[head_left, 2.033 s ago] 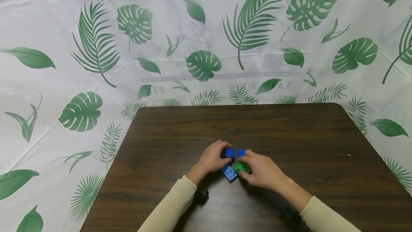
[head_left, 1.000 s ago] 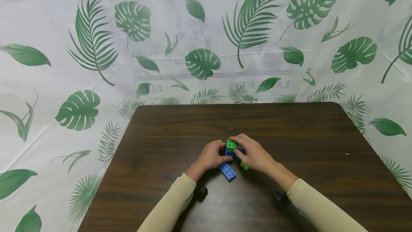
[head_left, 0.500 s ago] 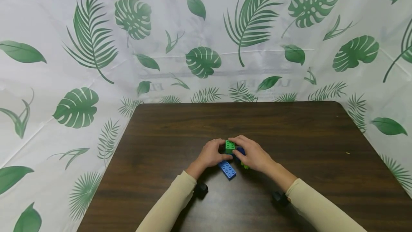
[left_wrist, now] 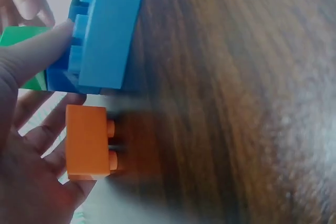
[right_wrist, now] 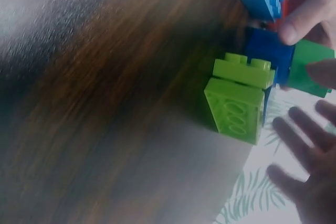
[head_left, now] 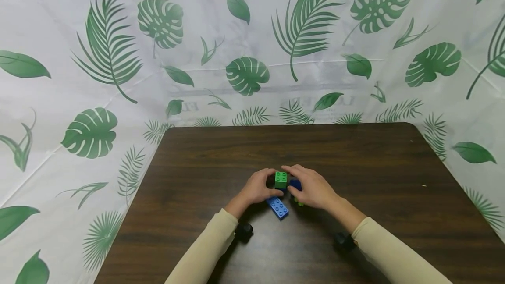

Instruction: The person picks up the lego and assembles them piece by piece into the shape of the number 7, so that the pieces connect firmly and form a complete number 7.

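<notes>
My left hand (head_left: 257, 187) pinches a dark blue brick (right_wrist: 265, 51) low on the table, its thumb against the near side. A green brick (head_left: 281, 179) sits on top of that brick, studs up. My right hand (head_left: 313, 187) is just right of the stack. Its thumb and index finger are spread at the green brick's edge, and a small gap to the fingertips shows in the left wrist view. Below the left thumb lies a light blue brick (head_left: 278, 208). An orange brick (left_wrist: 87, 141) rests under the left palm, hidden in the head view.
Lime green pieces (right_wrist: 236, 111), one slanted, stand beside the stack under my right hand, next to a dark blue piece (head_left: 296, 183). The dark wooden table (head_left: 221, 157) meets a white leaf-print sheet (head_left: 205, 47) at the back.
The right hand has gone from the green piece at right to the green brick, set it on the dark blue brick, and now loosened its fingers. The left hand stays at the dark blue brick.
</notes>
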